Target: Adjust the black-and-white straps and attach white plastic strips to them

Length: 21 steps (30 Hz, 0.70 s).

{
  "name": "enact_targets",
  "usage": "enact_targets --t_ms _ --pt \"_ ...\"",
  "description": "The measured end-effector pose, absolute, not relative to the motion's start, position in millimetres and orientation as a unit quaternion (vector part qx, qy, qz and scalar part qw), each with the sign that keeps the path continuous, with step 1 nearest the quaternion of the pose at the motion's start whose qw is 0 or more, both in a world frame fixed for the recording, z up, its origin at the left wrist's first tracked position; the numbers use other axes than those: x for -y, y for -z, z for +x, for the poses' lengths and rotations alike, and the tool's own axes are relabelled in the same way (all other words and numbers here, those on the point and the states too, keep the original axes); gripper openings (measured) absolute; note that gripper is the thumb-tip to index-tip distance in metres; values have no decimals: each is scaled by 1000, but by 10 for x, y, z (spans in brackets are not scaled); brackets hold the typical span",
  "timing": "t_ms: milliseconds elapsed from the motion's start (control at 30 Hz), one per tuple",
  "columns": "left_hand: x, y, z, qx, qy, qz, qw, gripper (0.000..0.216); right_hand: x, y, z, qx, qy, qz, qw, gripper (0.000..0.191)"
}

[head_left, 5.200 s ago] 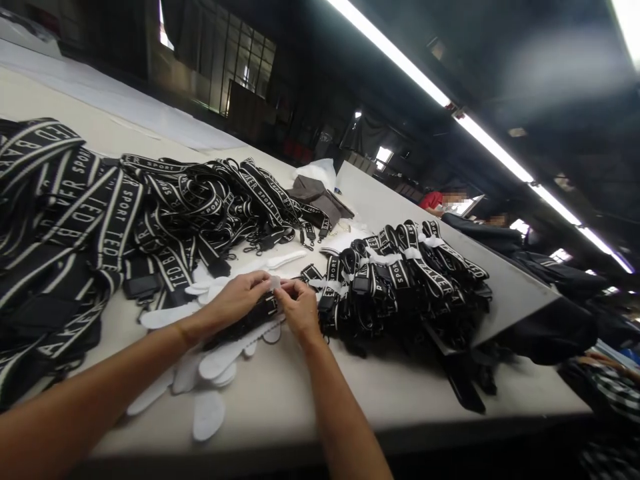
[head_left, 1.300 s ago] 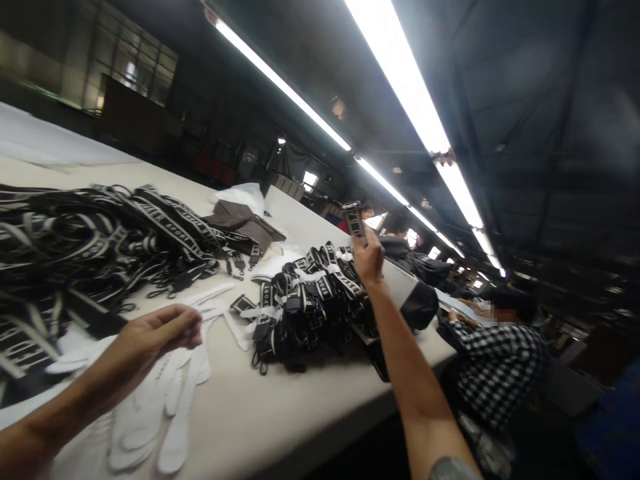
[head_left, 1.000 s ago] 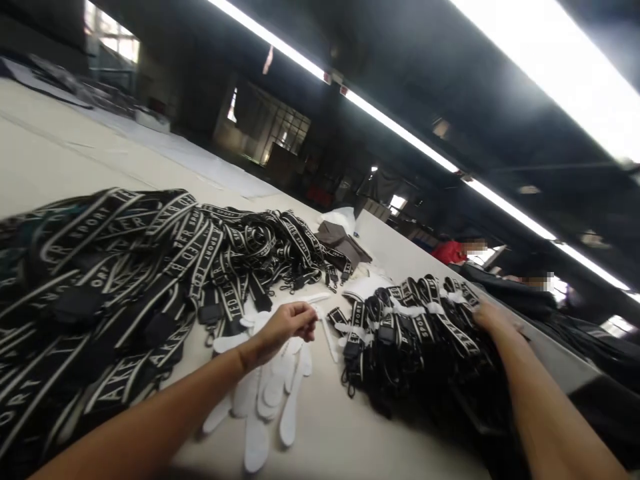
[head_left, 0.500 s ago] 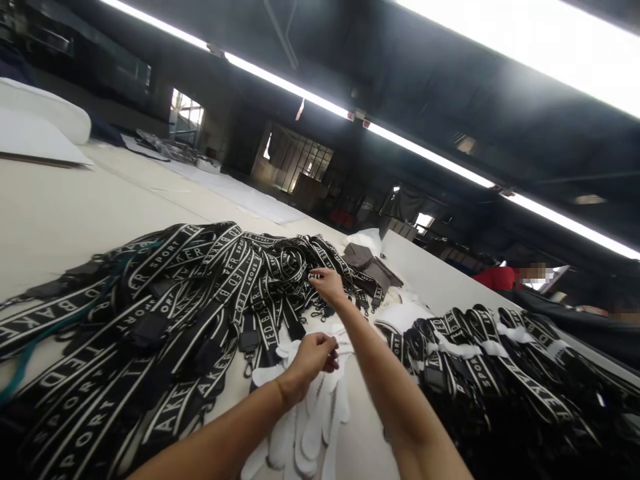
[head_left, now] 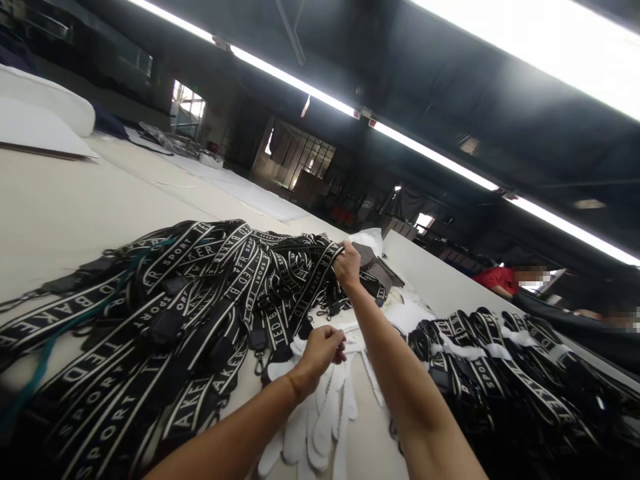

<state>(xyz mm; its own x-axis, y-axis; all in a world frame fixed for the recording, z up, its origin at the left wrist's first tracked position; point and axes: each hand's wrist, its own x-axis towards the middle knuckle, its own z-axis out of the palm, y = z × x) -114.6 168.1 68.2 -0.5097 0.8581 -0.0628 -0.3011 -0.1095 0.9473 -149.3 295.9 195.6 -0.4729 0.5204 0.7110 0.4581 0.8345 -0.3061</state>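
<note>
A big loose heap of black straps with white lettering [head_left: 165,313] covers the left of the long pale table [head_left: 65,207]. My right hand [head_left: 347,264] reaches to the far edge of that heap and is closed on one black strap [head_left: 320,273], which it lifts a little. My left hand [head_left: 323,349] hovers nearer me with its fingers curled in a pinch, just above a fan of white strips [head_left: 320,420]; what it pinches is too small to make out.
On the right lies a pile of folded straps bound with white bands [head_left: 500,373]. A brown cloth piece [head_left: 373,263] and a white bag [head_left: 367,239] sit beyond the heap. Other people work at the far right, one in red [head_left: 500,280].
My right hand has moved from the bundled pile on the right across to the loose heap and closed on a strap, which it now raises. My left hand has stayed over the white strips.
</note>
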Motion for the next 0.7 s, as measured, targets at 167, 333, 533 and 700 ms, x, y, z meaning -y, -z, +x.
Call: enact_targets --t_ms 167,333,533,700 --pt "-1658 -709 -1177 -495 -693 306 426 19 -3044 -2770 -989 694 -274 -85 661 9" --pt "-1625 -763 -1201 -444 -699 356 434 42 -3108 -3526 -485 607 -374 106 693 22" --pt "-1562 -822 -1204 -406 -697 380 452 49 -3210 -4147 406 660 -274 139 686 29" --pt "-1526 -865 -1222 -368 -693 397 476 48 -2469 -4336 1531 677 -247 135 680 22"
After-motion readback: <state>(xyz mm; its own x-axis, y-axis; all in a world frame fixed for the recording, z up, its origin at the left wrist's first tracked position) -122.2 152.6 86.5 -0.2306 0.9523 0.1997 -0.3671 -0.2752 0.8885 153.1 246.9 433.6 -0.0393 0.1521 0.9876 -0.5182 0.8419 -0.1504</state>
